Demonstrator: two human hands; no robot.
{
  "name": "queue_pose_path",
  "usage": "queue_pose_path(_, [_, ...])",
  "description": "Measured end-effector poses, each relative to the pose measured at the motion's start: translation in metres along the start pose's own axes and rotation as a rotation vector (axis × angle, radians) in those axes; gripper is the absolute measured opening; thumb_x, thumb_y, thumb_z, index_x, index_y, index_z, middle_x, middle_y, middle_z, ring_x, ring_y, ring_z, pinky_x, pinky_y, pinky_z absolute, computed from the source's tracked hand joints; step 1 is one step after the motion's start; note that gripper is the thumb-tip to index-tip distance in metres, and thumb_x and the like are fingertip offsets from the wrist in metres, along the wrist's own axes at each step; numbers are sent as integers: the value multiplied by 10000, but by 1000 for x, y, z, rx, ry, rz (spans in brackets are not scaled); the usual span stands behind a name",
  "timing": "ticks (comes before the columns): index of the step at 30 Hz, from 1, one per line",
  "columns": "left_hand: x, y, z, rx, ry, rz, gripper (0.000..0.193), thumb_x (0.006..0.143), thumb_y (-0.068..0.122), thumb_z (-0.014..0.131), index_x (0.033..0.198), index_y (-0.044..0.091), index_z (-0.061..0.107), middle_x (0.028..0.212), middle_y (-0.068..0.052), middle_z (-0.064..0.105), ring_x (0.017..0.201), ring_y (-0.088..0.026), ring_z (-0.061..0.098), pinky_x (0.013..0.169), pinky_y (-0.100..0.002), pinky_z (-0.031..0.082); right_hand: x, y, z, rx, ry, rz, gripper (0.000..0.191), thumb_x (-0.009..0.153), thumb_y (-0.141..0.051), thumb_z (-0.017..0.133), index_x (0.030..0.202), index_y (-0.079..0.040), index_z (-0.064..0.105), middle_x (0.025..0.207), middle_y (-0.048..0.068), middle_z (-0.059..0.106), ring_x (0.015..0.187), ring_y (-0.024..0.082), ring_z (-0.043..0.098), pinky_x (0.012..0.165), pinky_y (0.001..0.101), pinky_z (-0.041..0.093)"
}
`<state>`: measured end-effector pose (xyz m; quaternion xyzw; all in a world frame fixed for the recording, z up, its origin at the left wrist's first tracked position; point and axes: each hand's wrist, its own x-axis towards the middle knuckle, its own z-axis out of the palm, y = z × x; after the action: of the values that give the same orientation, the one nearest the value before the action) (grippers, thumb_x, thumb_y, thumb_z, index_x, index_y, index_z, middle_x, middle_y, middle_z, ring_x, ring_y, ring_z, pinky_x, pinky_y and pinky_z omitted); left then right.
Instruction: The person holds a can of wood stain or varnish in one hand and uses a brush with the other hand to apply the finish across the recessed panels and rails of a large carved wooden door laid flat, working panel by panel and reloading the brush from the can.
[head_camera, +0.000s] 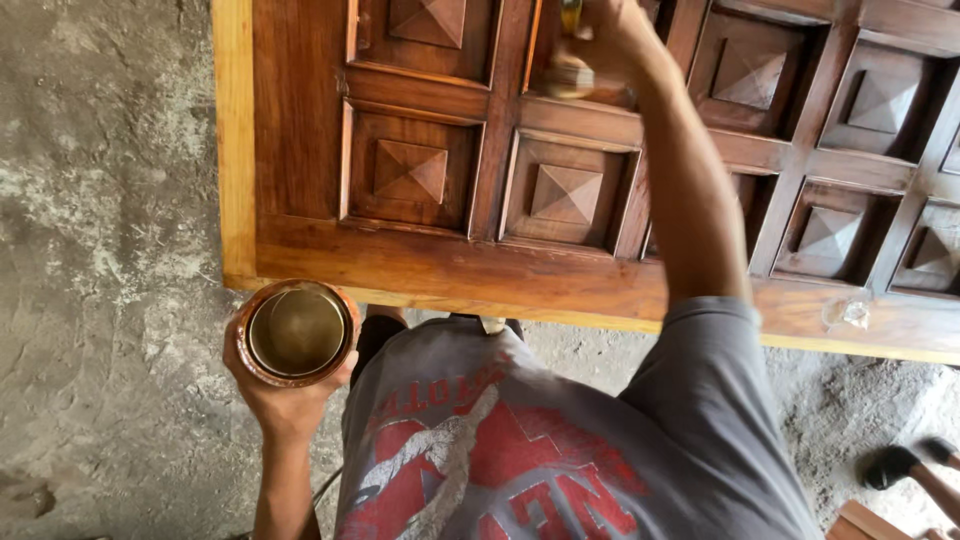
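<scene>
A carved wooden door (300, 130) with raised pyramid panels lies flat in front of me, glossy and reddish brown. My right hand (610, 25) reaches out over it at the top of the view, shut on a paintbrush (568, 72) whose bristles touch the wood. My left hand (285, 395) holds a round open tin (297, 332) of brownish varnish from beneath, just off the door's near edge.
The door's pale unvarnished edge (235, 150) runs down the left side. Rough grey concrete floor (100, 250) surrounds it. Another person's foot in a dark sandal (890, 465) and a wooden piece (865, 525) sit at the bottom right.
</scene>
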<state>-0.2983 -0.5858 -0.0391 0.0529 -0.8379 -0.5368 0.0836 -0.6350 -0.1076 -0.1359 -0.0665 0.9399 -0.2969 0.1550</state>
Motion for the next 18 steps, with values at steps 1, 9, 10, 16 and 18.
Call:
queue_pose_path(1, [1, 0, -1, 24, 6, 11, 1169, 709, 249, 965, 1592, 67, 222, 1501, -169, 482, 1339, -284, 565, 1169, -443, 523, 0, -4, 10, 180, 103, -26, 271, 936, -162, 788, 1167, -53, 695, 1094, 147, 750, 973, 203, 767, 739, 354, 626])
queue_pose_path(9, [8, 3, -6, 51, 23, -12, 1135, 703, 294, 953, 1560, 41, 253, 1491, -165, 492, 1320, -271, 570, 1143, -421, 516, -42, 8, 9, -30, 409, 91, 149, 941, -129, 817, 978, -19, 723, 908, 160, 769, 809, 206, 770, 690, 340, 630])
queue_pose_path(10, [9, 3, -5, -8, 6, -54, 1110, 714, 300, 958, 1544, 37, 269, 1473, -161, 498, 1319, -266, 571, 1143, -419, 518, -41, 13, 14, -13, 486, 22, 176, 908, -134, 855, 946, -14, 733, 878, 157, 774, 776, 214, 769, 670, 350, 625])
queue_pose_path(16, [15, 1, 8, -64, -46, -6, 1093, 742, 305, 942, 1562, 59, 262, 1494, -141, 488, 1323, -248, 543, 1157, -413, 488, -68, 57, 17, 51, 529, 10, 61, 915, -64, 766, 944, -12, 749, 887, 137, 780, 756, 203, 781, 660, 323, 633])
queue_pose_path(18, [15, 1, 7, -42, -54, 0, 1090, 751, 293, 941, 1571, 69, 258, 1486, -138, 494, 1310, -245, 554, 1141, -408, 498, -90, 66, -8, 60, 508, 82, 95, 933, -96, 783, 934, -20, 726, 894, 121, 785, 767, 180, 787, 686, 303, 651])
